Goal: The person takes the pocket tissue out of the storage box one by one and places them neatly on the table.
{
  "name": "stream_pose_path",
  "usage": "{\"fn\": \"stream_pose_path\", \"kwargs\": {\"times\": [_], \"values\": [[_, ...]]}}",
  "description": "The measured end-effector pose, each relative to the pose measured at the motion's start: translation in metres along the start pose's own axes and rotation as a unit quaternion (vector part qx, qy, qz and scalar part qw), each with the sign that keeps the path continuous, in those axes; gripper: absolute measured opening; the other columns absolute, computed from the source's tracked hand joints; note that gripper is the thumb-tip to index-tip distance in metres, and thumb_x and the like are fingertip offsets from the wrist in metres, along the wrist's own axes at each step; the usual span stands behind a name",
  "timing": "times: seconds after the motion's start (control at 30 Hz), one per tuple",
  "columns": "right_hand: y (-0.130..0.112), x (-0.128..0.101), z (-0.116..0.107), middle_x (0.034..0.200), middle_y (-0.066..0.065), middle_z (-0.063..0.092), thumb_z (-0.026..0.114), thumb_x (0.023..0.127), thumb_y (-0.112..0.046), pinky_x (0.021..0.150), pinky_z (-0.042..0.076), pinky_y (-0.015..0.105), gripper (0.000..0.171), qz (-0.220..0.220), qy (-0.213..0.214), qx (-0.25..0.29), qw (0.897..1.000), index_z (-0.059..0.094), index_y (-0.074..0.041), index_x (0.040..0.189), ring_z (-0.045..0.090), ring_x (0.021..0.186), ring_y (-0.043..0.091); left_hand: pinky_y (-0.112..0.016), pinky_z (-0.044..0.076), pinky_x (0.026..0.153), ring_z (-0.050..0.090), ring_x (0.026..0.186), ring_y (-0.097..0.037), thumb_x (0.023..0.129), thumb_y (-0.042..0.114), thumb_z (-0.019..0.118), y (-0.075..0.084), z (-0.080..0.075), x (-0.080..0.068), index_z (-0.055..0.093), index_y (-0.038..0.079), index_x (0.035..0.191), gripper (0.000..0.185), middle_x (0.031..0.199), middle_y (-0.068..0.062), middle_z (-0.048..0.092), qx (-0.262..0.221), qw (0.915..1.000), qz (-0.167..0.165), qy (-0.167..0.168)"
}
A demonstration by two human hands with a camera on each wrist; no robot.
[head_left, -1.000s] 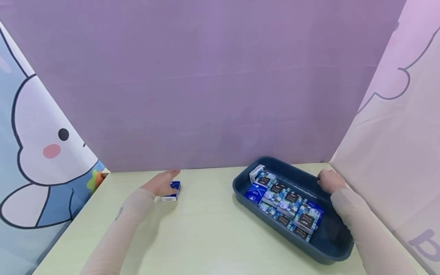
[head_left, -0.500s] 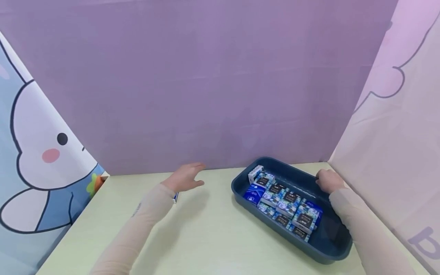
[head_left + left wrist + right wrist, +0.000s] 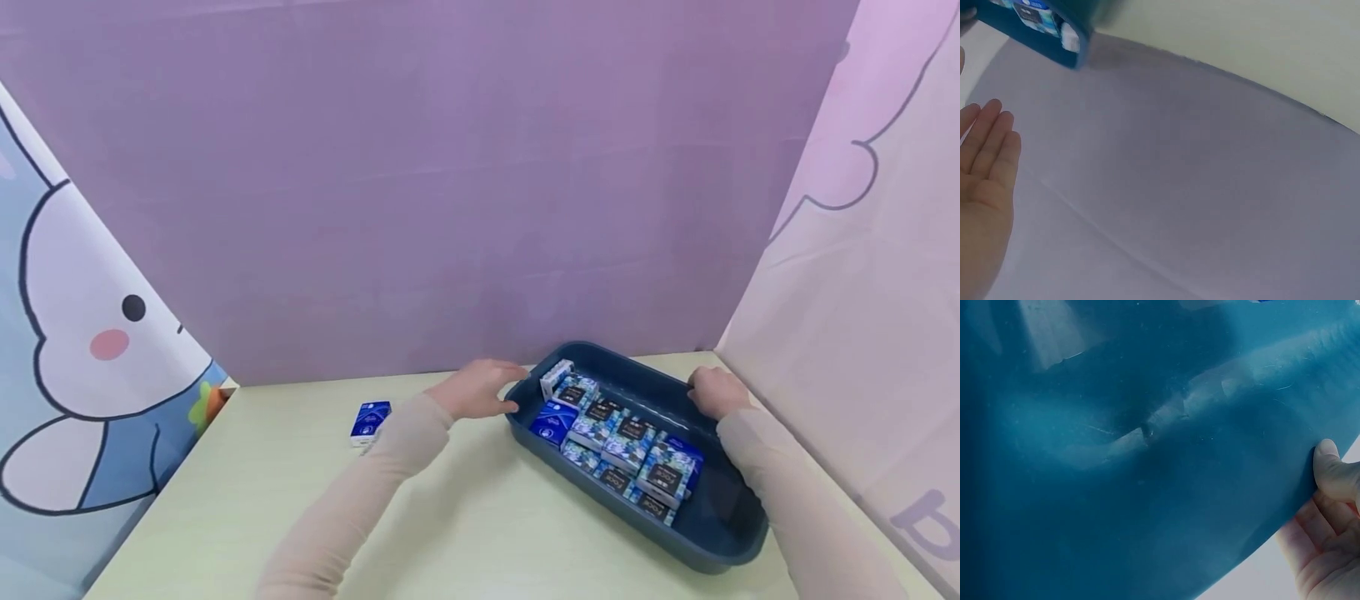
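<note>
A deep dark blue plastic tray stands slantwise at the right. My right hand grips its far right rim; in the right wrist view the thumb lies over the rim with the fingers below, outside the wall. At the tray's left end is my left hand, thumb and fingers spread and holding nothing, fingertips close to the rim. Its fingers look straight in the left wrist view. Inside the tray lie several small packs, most floral and marked "FACE", some plain blue.
One small blue-and-white pack lies on the pale table, left of the tray and just beyond my left sleeve. A purple backdrop rises behind the table's far edge. Printed panels flank both sides.
My left hand has moved right, from over the lone blue pack to the tray's left end, and that pack shows again. The right hand stays on the rim.
</note>
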State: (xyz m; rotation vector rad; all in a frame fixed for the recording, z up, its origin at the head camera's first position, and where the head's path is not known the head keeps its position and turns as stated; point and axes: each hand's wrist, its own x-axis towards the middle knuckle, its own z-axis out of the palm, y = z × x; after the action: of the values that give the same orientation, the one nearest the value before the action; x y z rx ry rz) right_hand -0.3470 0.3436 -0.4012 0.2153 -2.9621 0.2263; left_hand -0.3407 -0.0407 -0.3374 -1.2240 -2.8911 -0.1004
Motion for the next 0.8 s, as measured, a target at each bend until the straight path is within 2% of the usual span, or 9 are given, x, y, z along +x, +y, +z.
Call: {"fn": "stream_pose_path", "kwargs": {"times": [0.13, 0.3, 0.4, 0.63, 0.8], "values": [[0.002, 0.0, 0.003, 0.068, 0.017, 0.063, 0.061, 0.077, -0.001, 0.054, 0.046, 0.046, 0.008, 0.002, 0.006, 0.001, 1.0, 0.067, 0.0, 0.072, 0.058, 0.06, 0.03, -0.034, 0.04, 0.103, 0.047, 0.124, -0.017, 0.084, 0.026, 0.067, 0.013, 0.01, 0.019, 0.052, 0.017, 0.13, 0.05, 0.134, 0.0, 0.051, -0.006, 0.9994, -0.004, -0.033], [0.004, -0.001, 0.005, 0.068, 0.016, 0.064, 0.061, 0.077, -0.001, 0.055, 0.047, 0.045, 0.008, -0.005, 0.007, -0.004, 1.0, 0.067, 0.0, 0.072, 0.059, 0.06, 0.03, -0.029, 0.041, 0.102, 0.05, 0.12, -0.015, 0.081, 0.026, 0.069, 0.02, 0.026, 0.037, 0.053, 0.015, 0.13, 0.052, 0.13, 0.0, 0.055, -0.005, 0.9977, -0.01, -0.067], [0.003, 0.0, 0.005, 0.066, 0.014, 0.063, 0.062, 0.077, -0.001, 0.054, 0.047, 0.044, 0.008, -0.013, 0.01, -0.009, 1.0, 0.067, -0.001, 0.071, 0.058, 0.059, 0.028, -0.028, 0.041, 0.102, 0.052, 0.118, -0.015, 0.079, 0.029, 0.072, 0.022, 0.032, 0.043, 0.054, 0.013, 0.128, 0.054, 0.128, 0.0, 0.056, -0.003, 0.9969, -0.016, -0.077], [0.004, 0.001, 0.003, 0.068, 0.015, 0.064, 0.062, 0.077, -0.001, 0.054, 0.048, 0.044, 0.007, -0.011, 0.008, -0.017, 1.0, 0.068, 0.0, 0.074, 0.059, 0.06, 0.03, -0.031, 0.04, 0.102, 0.05, 0.119, -0.015, 0.073, 0.034, 0.076, 0.023, 0.042, 0.056, 0.055, 0.02, 0.128, 0.06, 0.129, 0.002, 0.055, -0.016, 0.9929, -0.054, -0.104], [0.001, 0.001, 0.001, 0.067, 0.016, 0.064, 0.062, 0.077, -0.002, 0.053, 0.047, 0.045, 0.008, -0.003, 0.009, -0.008, 1.0, 0.067, -0.001, 0.071, 0.059, 0.06, 0.031, -0.03, 0.04, 0.102, 0.05, 0.119, -0.015, 0.071, 0.033, 0.078, 0.023, 0.044, 0.062, 0.057, 0.02, 0.126, 0.061, 0.129, 0.003, 0.055, -0.01, 0.9922, -0.047, -0.115]]}}
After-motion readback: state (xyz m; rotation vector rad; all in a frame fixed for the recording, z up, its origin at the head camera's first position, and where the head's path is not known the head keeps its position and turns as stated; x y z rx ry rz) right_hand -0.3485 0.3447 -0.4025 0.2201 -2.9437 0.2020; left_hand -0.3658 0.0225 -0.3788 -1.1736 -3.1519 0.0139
